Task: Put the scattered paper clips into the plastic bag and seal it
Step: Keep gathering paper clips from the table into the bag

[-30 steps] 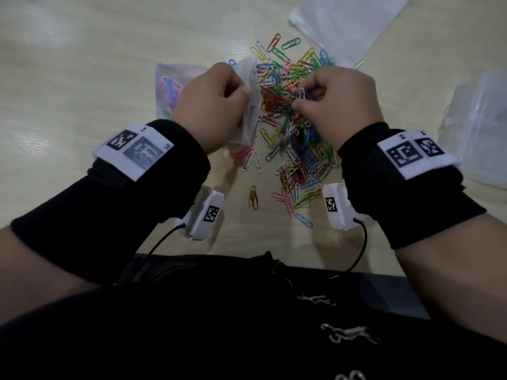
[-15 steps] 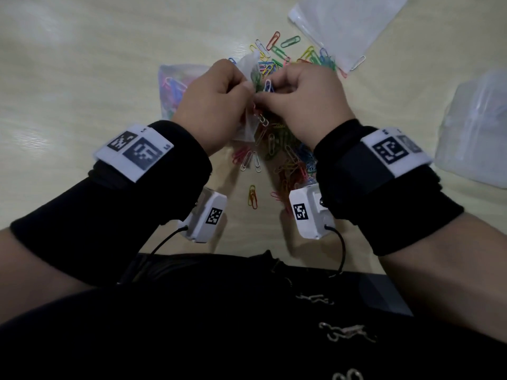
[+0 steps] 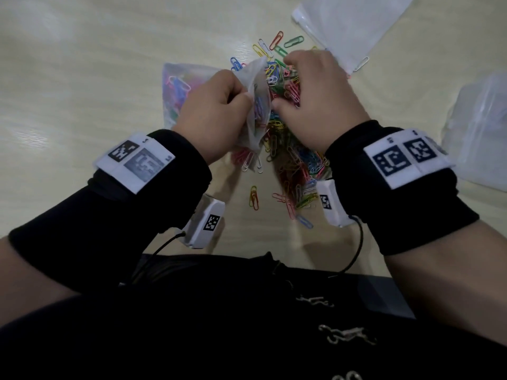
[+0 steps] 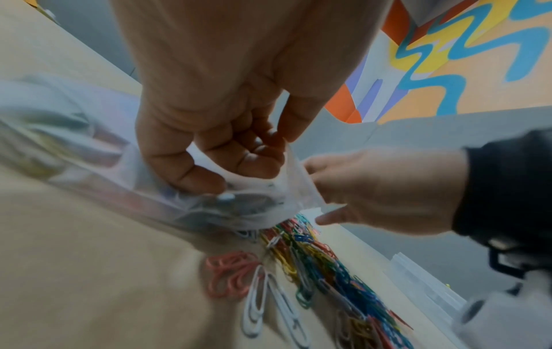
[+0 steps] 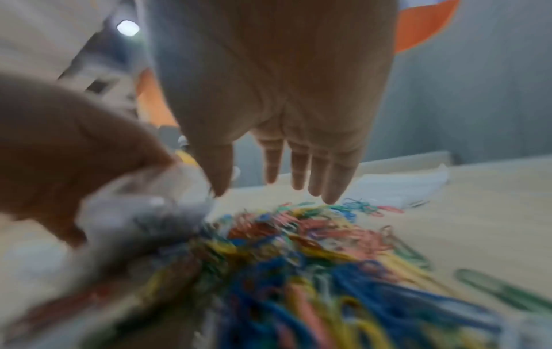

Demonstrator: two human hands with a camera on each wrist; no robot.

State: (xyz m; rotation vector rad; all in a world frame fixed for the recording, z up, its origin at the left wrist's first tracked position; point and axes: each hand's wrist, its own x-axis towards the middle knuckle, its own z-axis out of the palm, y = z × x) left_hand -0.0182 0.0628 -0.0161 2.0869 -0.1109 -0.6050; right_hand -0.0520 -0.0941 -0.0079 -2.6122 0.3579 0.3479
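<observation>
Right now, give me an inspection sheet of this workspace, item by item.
Surface: pale wood-grain table.
Job's things: plastic bag held upright, some clips inside; heap of coloured paper clips loose beside it.
Clutter: filled bag beyond the left hand; flat empty bag; crumpled plastic at right.
Grippers: left hand grips the bag's mouth; right hand open, fingers straight above the heap.
Cables: black lead from the right wrist camera.
Surroundings: colourful patterned wall.
</observation>
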